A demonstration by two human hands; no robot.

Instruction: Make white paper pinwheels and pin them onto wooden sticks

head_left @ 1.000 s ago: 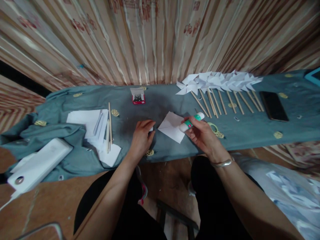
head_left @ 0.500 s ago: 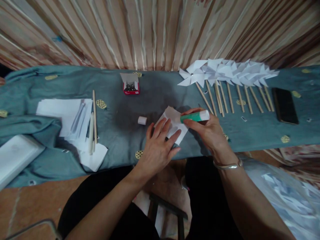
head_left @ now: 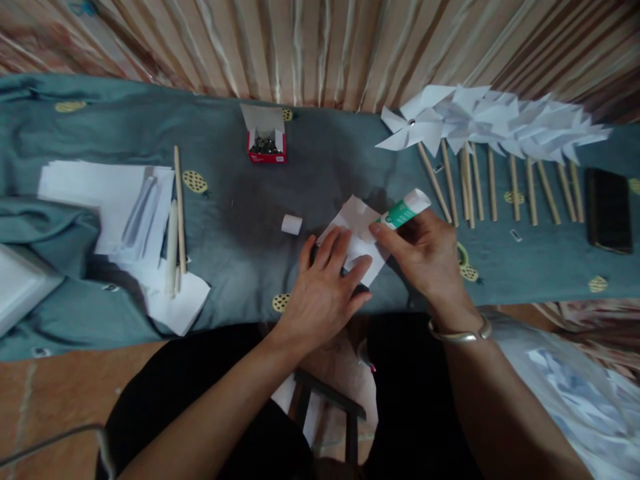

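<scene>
A small white sheet of paper (head_left: 357,223) lies on the cloth in front of me. My left hand (head_left: 325,283) rests on its near left part, fingers spread and holding it down. In my right hand (head_left: 425,250) is a green and white glue stick (head_left: 405,209), tilted, its lower end at the paper's right side. Whether that end touches the paper I cannot tell. The white glue cap (head_left: 291,225) lies on the cloth left of the paper.
Paper pinwheels (head_left: 423,123) on wooden sticks lie overlapping at back right, beside a black phone (head_left: 609,210). A red box of metal pins (head_left: 267,143) stands open at the back. Paper sheets (head_left: 105,193) and wooden sticks (head_left: 180,210) lie left. A tape roll (head_left: 463,255) sits behind my right wrist.
The glue stick has tilted, its white end now pointing more up and away, as my right hand turned. My left hand stays on the paper. The view has shifted.
</scene>
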